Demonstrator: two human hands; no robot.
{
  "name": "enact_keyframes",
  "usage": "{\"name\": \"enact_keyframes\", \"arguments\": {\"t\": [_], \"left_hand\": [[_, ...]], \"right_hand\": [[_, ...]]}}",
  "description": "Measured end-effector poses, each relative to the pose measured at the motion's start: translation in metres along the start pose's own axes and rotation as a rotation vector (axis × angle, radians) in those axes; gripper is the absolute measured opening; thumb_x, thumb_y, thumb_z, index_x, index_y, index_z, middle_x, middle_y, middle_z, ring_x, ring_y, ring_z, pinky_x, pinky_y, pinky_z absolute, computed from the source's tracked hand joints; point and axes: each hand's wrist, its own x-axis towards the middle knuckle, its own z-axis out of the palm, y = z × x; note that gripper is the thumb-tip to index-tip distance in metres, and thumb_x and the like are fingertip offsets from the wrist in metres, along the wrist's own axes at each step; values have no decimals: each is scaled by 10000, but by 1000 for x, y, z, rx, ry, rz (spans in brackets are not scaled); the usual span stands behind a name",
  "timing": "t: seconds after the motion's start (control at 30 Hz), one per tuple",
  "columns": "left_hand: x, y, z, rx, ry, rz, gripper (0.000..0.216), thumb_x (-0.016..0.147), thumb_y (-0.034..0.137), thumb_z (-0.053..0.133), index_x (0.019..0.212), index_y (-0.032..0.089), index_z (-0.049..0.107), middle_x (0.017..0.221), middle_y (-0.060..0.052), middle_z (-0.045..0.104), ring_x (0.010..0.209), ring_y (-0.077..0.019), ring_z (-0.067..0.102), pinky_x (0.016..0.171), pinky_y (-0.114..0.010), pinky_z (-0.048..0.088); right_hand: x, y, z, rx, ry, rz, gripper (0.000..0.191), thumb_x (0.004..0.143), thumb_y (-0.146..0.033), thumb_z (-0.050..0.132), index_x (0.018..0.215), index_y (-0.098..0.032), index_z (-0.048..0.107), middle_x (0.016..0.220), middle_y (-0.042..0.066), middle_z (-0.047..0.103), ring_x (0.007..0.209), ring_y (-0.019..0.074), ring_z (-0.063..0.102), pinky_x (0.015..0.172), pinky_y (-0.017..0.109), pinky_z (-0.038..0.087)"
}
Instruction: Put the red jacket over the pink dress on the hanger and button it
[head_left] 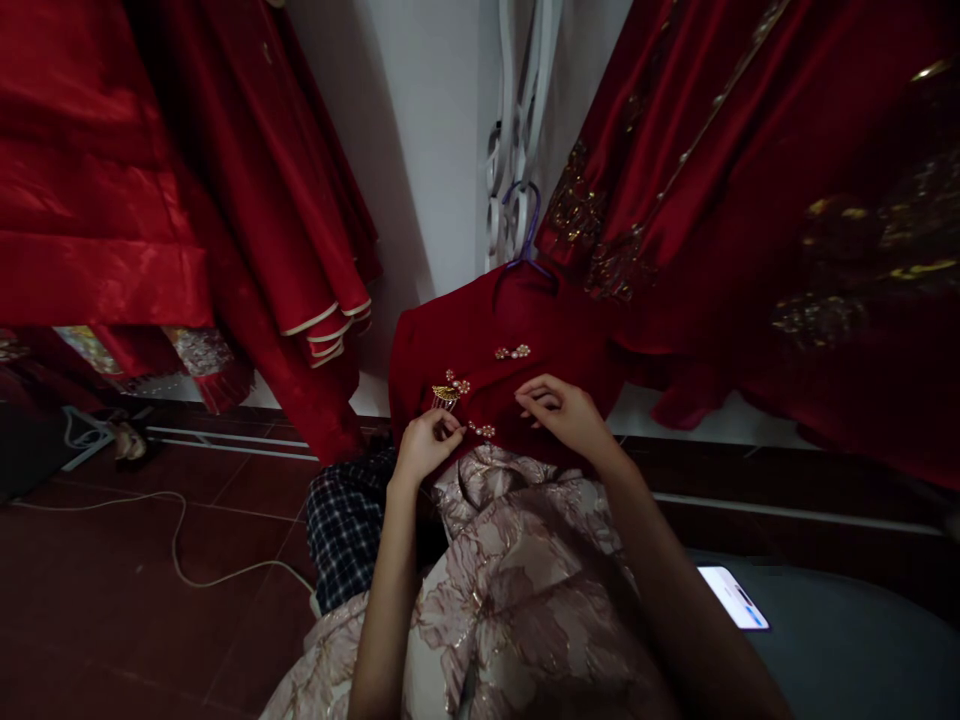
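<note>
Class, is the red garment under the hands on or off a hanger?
On: the purple hanger sits in the neckline of the red garment, hook above.

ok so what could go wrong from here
The gold fan-shaped ornament, with its thin dangling strands, could snag on the left hand right below it. The dark red long-sleeved garment might shift on its purple hanger if tugged. The flat, lit phone on the grey surface might get knocked by the right forearm.
</note>
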Motion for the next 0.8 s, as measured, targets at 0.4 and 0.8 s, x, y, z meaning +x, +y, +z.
{"name": "enact_keyframes", "arguments": {"t": [0.4, 0.8], "left_hand": [[2, 6, 6, -64, -22, 34, 171, 765, 343, 577, 800, 178, 607, 791, -15, 632, 625, -86, 530, 594, -209, 419], [2, 9, 13, -44, -57, 48, 222, 744, 381, 615, 860, 191, 610, 826, -17, 625, 703, -107, 557, 640, -218, 434]], "right_hand": [[0, -1, 3, -68, 0, -30, 232, 755, -381, 574, 869, -182, 602, 786, 50, 654, 642, 143, 638, 510, 236, 524], [-2, 29, 25, -275, -270, -18, 262, 674, -331, 676, 900, -202, 642, 778, 24, 679, 671, 131, 623, 591, 233, 484]]}}
